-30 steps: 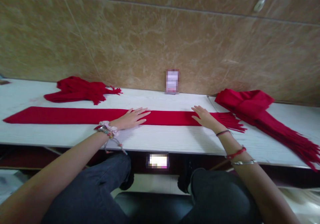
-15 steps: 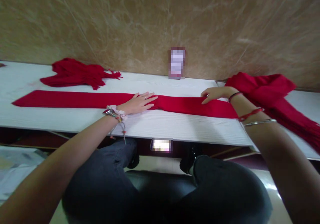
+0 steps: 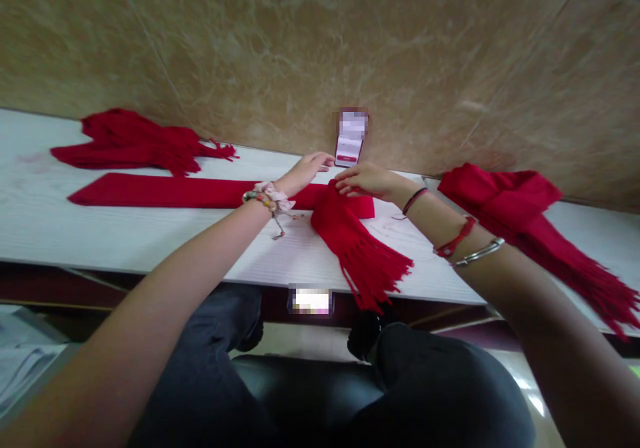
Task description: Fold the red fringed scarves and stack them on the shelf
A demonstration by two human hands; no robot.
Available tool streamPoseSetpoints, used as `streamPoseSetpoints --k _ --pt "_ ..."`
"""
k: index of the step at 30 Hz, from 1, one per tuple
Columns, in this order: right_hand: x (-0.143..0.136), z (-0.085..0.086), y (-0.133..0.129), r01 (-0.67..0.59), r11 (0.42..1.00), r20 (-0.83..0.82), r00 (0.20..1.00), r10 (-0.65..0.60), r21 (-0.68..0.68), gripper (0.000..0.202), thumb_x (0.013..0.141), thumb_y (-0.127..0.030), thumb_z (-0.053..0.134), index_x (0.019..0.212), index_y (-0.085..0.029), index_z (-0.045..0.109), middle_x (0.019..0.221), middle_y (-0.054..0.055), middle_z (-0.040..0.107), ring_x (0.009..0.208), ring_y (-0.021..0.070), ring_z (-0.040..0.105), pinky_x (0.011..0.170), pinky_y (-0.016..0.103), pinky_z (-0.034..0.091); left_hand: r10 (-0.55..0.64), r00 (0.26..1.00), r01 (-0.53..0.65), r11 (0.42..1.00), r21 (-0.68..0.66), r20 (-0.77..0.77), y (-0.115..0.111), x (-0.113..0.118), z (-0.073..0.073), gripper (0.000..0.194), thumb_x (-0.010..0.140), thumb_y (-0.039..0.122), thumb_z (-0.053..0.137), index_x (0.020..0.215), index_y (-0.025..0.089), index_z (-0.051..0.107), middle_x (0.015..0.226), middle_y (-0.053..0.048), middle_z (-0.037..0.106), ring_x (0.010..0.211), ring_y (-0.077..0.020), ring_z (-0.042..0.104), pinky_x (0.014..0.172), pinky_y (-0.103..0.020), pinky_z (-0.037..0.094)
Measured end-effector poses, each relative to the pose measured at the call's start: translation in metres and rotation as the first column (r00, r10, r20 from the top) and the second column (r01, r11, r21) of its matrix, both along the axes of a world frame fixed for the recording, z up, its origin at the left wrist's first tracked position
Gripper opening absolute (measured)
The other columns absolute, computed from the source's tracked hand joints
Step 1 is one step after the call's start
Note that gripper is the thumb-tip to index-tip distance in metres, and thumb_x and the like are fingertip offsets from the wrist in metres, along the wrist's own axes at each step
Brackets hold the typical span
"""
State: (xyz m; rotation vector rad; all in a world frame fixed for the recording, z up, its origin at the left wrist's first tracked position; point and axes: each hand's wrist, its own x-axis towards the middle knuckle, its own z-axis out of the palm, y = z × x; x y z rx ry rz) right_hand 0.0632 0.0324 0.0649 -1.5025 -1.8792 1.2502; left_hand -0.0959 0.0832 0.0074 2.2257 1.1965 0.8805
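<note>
A long red scarf lies as a flat strip along the white table. Its right part is folded over, so a fringed end slants toward me and overhangs the front edge. My right hand is closed at the top of this fold, its fingertips against the red cloth. Just left of it, my left hand hovers by the strip's far edge, fingers stretched out and nothing in them. A pink scrunchie and beads circle my left wrist.
Another red scarf lies bunched at the back left, and a third red scarf lies folded at the right. A phone leans on the marbled wall behind the table. A lit, blurred-out screen is below the front edge.
The right hand has moved left, and the scarf's fringed end now lies folded over toward me. My left hand has lifted off the strip and moved right. The strip has shifted slightly right.
</note>
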Motion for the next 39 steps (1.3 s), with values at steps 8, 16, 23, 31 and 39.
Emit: streamPoseSetpoints --k 8,16,23,31,39 --pt "0.031 -0.008 0.027 -0.321 0.794 0.582 0.811 -0.051 0.517 0.041 0.076 -0.007 0.053 0.115 -0.011 0.064 0.117 0.010 0.066 0.112 0.0247 0.057 0.099 0.041 0.042 0.241 0.937 -0.263 0.963 -0.055 -0.253 -0.056 0.003 0.020 0.060 0.082 0.052 0.051 0.122 0.008 0.053 0.118 -0.017 0.061 0.110 -0.0279 0.057 0.094 -0.036 0.042" --pt "0.064 -0.038 0.066 -0.555 0.765 0.584 0.755 0.298 0.327 0.039 0.075 -0.025 0.059 0.113 -0.017 0.065 0.121 0.008 0.062 0.114 0.0255 0.054 0.100 0.042 0.039 0.179 0.815 -0.236 0.971 -0.033 -0.552 -0.060 0.027 0.036 0.029 0.079 0.020 0.055 0.105 0.014 0.065 0.102 -0.006 0.068 0.097 -0.0177 0.062 0.079 -0.021 0.044" --pt "0.026 -0.035 0.051 -0.478 0.716 0.195 0.874 0.445 0.509 0.041 0.071 -0.049 0.068 0.088 -0.013 0.062 0.085 0.003 0.064 0.082 0.0184 0.057 0.075 0.035 0.049 0.210 0.541 0.038 0.961 0.273 -0.814 -0.050 -0.040 0.119 0.030 0.085 0.009 0.043 0.106 0.007 0.065 0.106 -0.008 0.066 0.111 -0.0182 0.056 0.094 -0.028 0.036" --pt "0.071 -0.004 0.028 -0.005 0.684 -0.158 0.972 0.176 0.729 0.047 0.078 -0.056 0.059 0.098 -0.014 0.060 0.095 0.003 0.065 0.093 0.0183 0.062 0.082 0.039 0.051 0.316 0.531 0.156 0.875 0.458 -0.786 -0.048 -0.009 0.195 0.063 0.081 0.026 0.010 0.105 -0.009 0.057 0.131 0.000 0.047 0.125 -0.0293 0.034 0.090 -0.036 0.028" --pt "0.187 0.090 -0.032 0.139 0.555 -0.082 0.989 -0.126 0.820 0.040 0.070 -0.046 0.071 0.100 -0.020 0.067 0.093 0.003 0.070 0.090 0.0167 0.064 0.082 0.035 0.048 0.102 0.365 -0.231 0.973 0.016 -0.926 -0.072 -0.170 0.094 0.072 0.084 0.035 0.007 0.065 -0.007 0.062 0.117 0.000 0.060 0.126 -0.0263 0.036 0.084 -0.028 0.038"
